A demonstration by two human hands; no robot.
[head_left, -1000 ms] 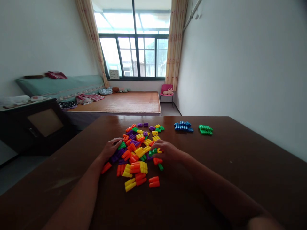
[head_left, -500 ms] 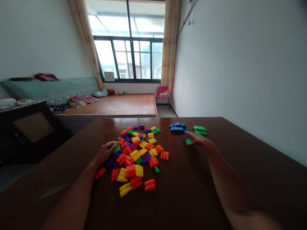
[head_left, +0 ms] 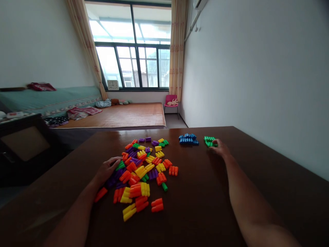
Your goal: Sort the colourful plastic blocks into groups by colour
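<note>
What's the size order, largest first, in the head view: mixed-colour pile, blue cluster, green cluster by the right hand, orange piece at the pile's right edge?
1. Mixed-colour pile
2. Blue cluster
3. Green cluster, judging only what the right hand leaves visible
4. Orange piece

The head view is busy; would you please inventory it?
Glossy table: 1, dark brown, foreground
Loose plastic pieces: many, orange, yellow, purple, green, table's left half
Ridged plastic stacks: 2, blue, green, table's far side
Broad bed: 1, brown, below window
Rumpled cloths: several, mixed, on bed
Square clock: 1, white, windowsill
Dark-framed window: 1, far wall
Patterned curtains: 2, beige, window's sides
Small chair: 1, pink, beside bed
Soft toy: 1, pale, on chair
Boxy cabinet: 1, dark, left
Left hand: 1, by pieces
Right hand: 1, at green stack
</note>
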